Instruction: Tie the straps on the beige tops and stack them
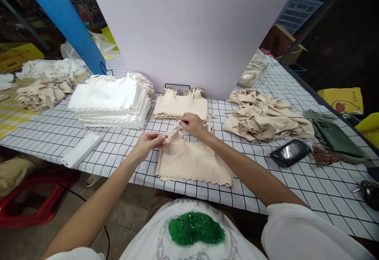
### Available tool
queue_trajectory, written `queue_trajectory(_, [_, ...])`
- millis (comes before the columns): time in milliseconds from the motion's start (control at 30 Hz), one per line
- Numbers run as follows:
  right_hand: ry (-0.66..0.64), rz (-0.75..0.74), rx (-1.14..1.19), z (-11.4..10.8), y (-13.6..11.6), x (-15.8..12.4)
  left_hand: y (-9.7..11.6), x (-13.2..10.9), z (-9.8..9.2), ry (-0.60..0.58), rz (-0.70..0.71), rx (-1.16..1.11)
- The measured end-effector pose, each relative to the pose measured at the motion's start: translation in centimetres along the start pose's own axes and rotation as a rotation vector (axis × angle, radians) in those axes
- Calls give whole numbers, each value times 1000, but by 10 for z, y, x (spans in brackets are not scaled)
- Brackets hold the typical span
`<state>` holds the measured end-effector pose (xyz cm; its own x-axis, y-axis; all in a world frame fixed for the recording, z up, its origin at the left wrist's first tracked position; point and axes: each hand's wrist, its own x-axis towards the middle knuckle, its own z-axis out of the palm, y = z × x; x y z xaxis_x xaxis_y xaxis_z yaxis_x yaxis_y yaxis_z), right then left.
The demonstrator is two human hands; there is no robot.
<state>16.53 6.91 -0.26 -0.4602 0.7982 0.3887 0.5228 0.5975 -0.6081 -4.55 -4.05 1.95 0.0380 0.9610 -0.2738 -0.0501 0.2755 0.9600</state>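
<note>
A beige camisole top (194, 159) with a scalloped hem lies flat at the table's front edge, on what looks like a pile of the same. My left hand (151, 141) pinches the edge of its left shoulder strap between thumb and fingers. Higher on that strap, my right hand (191, 124) grips it with closed fingertips, the forearm crossing over the top's right side. Just behind lies a neat stack of beige tops (180, 105), partly hidden by my right hand. To the left rises a tall stack of white tops (111, 98).
A loose heap of beige tops (266, 118) lies to the right, near a black phone (290, 152) and a dark green case (337, 137). A white power strip (82, 149) rests at front left. A pale panel (189, 31) stands behind; a red stool (32, 201) is below left.
</note>
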Motion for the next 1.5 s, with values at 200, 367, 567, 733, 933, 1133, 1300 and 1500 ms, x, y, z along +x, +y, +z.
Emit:
queue_trajectory(200, [18,9,45,-3,1,-6,-3,-11,1,-57,-29,-124])
queue_trajectory(367, [29,20,95,-6,1,-12,-10,-14,7,-93,-33,-246])
queue_trajectory(567, [-1,-3,119,-5,-3,-11,-12,-1,29,81,150,-109])
queue_trajectory(733, [1,-83,80,-6,-14,-8,1,23,48,37,182,-87])
queue_trajectory(933, [70,-78,95,-9,-4,-9,-1,8,49,-8,94,-116])
queue_trajectory(1133, [99,-12,132,-4,5,-11,-7,-18,37,1,-85,-161])
queue_trajectory(1300, [58,30,105,-6,10,-11,-13,-23,25,42,-77,-137])
queue_trajectory(1500, [-318,-104,245,-30,-8,-22,-8,-24,26,45,3,-121])
